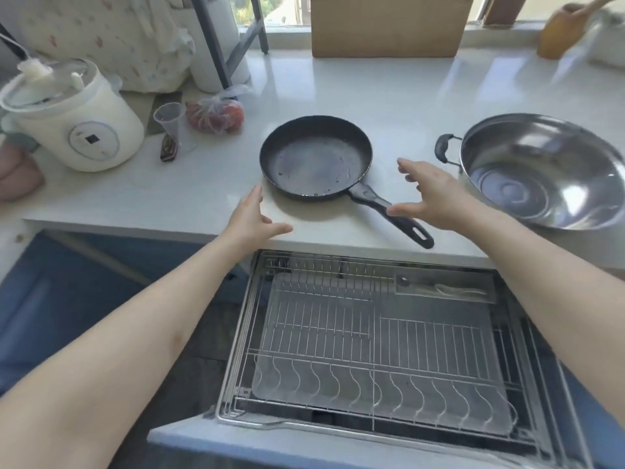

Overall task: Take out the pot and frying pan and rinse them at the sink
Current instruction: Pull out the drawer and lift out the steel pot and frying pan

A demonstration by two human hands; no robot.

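Head view: the black frying pan [316,157] and the stainless steel pot [544,170] both stand on the white countertop [406,96], well apart from each other, the pot at the right. The pull-out wire dish rack [372,340] below the counter edge stands open and holds neither item. Judgement: the take-out step is complete for both items; the rinse step is not yet begun. No sink is in view.

Orientation of the frying pan: upright, cooking surface up. Its long axis runs from the bowl at upper left to the handle [392,214] at lower right. The handle end with its hanging hole projects past the front counter edge, toward the person. The pot sits upright, with 1 black loop handle [444,148] facing left toward the pan.

Left hand [252,214]: fingers straight, holding nothing, at the counter edge just beside the pan rim. Right hand [429,194]: fingers spread wide, holding nothing, above the pan handle; contact cannot be confirmed.
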